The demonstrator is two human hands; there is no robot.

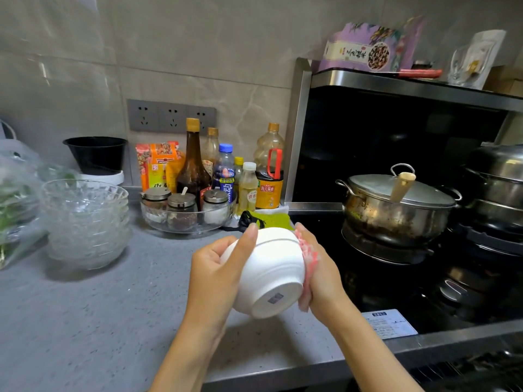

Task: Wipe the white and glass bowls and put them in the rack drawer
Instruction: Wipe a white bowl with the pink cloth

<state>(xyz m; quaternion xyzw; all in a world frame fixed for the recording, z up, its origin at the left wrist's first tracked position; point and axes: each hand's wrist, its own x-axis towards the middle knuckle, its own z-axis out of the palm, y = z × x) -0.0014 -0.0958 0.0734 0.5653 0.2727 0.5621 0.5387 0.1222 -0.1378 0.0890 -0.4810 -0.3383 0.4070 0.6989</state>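
You are mid-wipe on the white bowl (268, 274). It is off the counter (99, 321), held above the counter's front edge beside the stove (396, 278), tipped so its foot faces you.

Your left hand (218, 267) grips it, thumb laid along the outer wall and the other fingers curled round the rim side. Your right hand (319, 273) presses a pink cloth (307, 258) flat against the bowl's right wall; palm and fingers clamp the cloth to the bowl.

Judgement: the outside is under the cloth now. Whether the inside is done cannot be told, since the mouth faces away.

The stack of glass bowls (85, 222) stands on the counter well to the left, apart from both hands, untouched by any cloth at this point. How many are in it is unclear.

The rack drawer is not in view. So nothing shows as stowed. Left to do, as far as can be judged: finish this bowl, wipe the glass ones, put all away.
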